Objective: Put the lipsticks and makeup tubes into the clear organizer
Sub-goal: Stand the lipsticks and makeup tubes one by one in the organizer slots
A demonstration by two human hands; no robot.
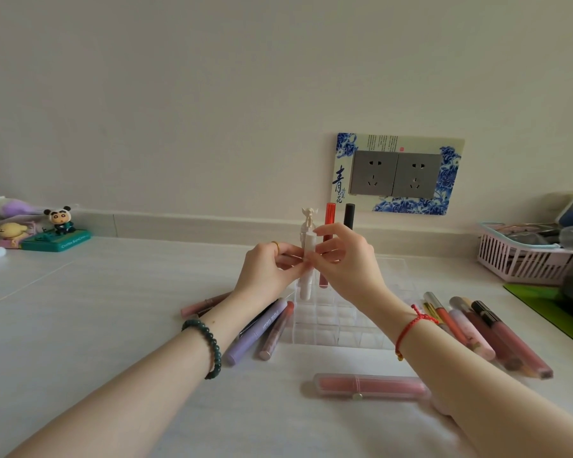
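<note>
While the white tube [307, 251] stands upright over the far left corner of the clear organizer [338, 328], the left hand [268, 269] pinches its middle between thumb and fingertips. The right hand [348, 262] grasps it from the other side with curled fingers. The tube's lower end reaches down to the organizer's cells, but I cannot tell whether it sits inside one.

Three more stand in the organizer's back row behind the hands: an angel-topped tube [308, 214], a red tube [329, 216] and a black tube [349, 213].

The organizer rests on a pale countertop [113, 309] against a plain wall, where a double socket [396, 175] sits in a blue-flowered frame. At least four tubes lie left of the organizer, among them a purple tube [257, 333]. Some six lie in a cluster [487, 335] on the right. One cased pink tube [371, 386] lies nearest the camera.

A pink basket [516, 262] stands far right, a panda figurine [60, 221] far left.
</note>
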